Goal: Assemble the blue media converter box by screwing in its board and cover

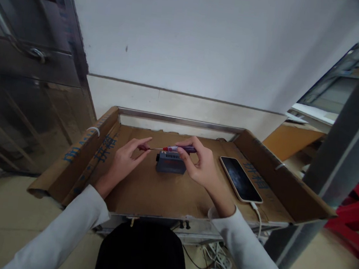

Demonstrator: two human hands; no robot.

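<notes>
My right hand (pixel 200 162) grips the handle of a screwdriver (pixel 171 148), held almost level with its red collar and thin metal shaft toward the left. The shaft's tip reaches the fingers of my left hand (pixel 127 157). Those fingers are curled, thumb and a shadowed finger close around the tip; whatever small thing they pinch is too small to make out. Below the screwdriver stands a small dark grey box-shaped device (pixel 171 164) with vent slots along its top and a black knob-like part on its left side.
Cardboard (pixel 141 194) with raised side flaps lines the table. A phone (pixel 241 179) lies at right, a white cable (pixel 256 213) plugged in. A metal door (pixel 28 71) is at left, a grey post (pixel 334 151) and red stool (pixel 354 221) at right. Power strips (pixel 222 259) sit below.
</notes>
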